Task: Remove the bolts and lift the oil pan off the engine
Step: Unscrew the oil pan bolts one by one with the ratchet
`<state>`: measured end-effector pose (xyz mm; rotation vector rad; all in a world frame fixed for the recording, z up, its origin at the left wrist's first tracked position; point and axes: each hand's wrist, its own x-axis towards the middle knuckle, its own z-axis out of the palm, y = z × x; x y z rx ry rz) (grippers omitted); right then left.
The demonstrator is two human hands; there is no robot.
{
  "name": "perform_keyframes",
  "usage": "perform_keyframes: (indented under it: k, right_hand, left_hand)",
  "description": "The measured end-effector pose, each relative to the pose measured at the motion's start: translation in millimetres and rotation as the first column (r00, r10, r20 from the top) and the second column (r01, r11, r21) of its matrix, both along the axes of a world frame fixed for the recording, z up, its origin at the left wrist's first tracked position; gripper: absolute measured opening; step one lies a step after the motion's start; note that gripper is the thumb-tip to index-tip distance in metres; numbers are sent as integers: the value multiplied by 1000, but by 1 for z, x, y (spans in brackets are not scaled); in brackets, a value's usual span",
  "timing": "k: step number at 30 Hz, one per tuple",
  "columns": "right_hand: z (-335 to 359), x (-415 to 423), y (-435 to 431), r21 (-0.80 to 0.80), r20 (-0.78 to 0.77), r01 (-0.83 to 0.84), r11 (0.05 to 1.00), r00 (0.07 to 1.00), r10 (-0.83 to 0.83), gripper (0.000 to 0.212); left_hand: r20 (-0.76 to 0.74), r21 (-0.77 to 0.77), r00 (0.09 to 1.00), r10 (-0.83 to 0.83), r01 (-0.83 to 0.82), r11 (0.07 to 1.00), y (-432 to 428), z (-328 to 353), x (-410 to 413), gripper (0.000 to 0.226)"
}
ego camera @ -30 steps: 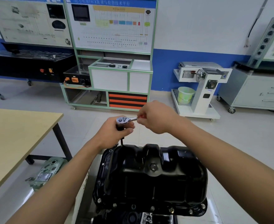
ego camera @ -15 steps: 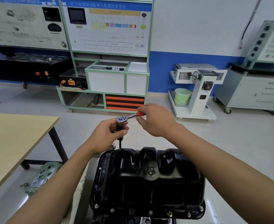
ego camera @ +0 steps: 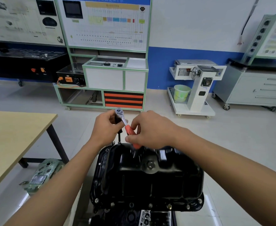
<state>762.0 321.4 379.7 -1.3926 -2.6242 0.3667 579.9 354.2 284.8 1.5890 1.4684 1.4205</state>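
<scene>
Workshop, training panels [ego camera: 104,23] far, table [ego camera: 11,136] left. Oil pan [ego camera: 150,181] near centre, on engine [ego camera: 147,217], near-rim bolts [ego camera: 150,205] in. Left hand [ego camera: 104,128] curls round ratchet [ego camera: 124,121] head, likely steadying extension [ego camera: 119,138] on far-rim bolt; right hand [ego camera: 152,129] fingers clamp orange handle [ego camera: 130,132] for swing

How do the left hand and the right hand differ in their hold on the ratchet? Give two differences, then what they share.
The left hand wraps the black upright extension just below the head of the ratchet; the right hand pinches the slanted red handle. The left hand holds at the head end; the right hand holds farther down, nearer the oil pan. Both hold one tool above the pan's far edge.
</scene>
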Motion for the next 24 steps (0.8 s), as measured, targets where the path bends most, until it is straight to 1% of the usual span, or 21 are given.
perform_keyframes:
  k: [2,3,5,7,9,11,13,15,17,19,21,23,24]
  right_hand:
    - [4,3,3,-40,13,-3,999,1000,3,28]
    - [6,5,6,-65,22,-5,998,1000,6,23]
    - [10,10,14,-68,50,2,998,999,1,18]
    - [12,13,26,-9,98,29,1000,995,-28,18]
    - [11,13,40,77,134,61,995,988,-71,24]
    - [7,10,52,123,111,80,989,989,-94,31]
    - [1,4,63,157,65,75,985,994,-86,32]
    - [-7,-2,69,159,-27,62,985,998,-59,29]
    - [-16,-2,72,145,-163,65,987,986,-41,31]
    - [-22,1,72,156,-248,87,984,968,-46,33]
    - [-24,7,70,166,-248,91,982,968,-47,26]
    - [-24,15,66,168,-173,109,980,982,-80,14]
    - [-22,19,63,179,-107,125,976,989,-107,11]
  left_hand:
    - [45,-30,998,-44,46,998,-1,1,-3,13]
    - [69,-52,994,-82,85,995,-2,2,-5,18]
    - [69,-98,983,-172,178,979,-4,5,-9,29]
    - [64,-153,965,-255,262,953,-6,6,-14,36]
    - [72,-202,940,-335,342,918,-11,7,-16,39]
    - [37,-238,916,-399,396,887,-15,9,-14,41]
    - [25,-252,900,-435,427,869,-17,11,-11,39]
    - [63,-256,885,-461,460,850,-17,13,-10,38]
    - [99,-256,876,-472,481,839,-18,14,-10,38]
    - [132,-243,884,-448,467,850,-17,13,-9,36]
    - [139,-218,908,-396,418,882,-15,12,-9,29]
    - [131,-193,929,-347,367,910,-13,9,-8,24]
    - [127,-180,936,-329,348,920,-13,7,-7,23]
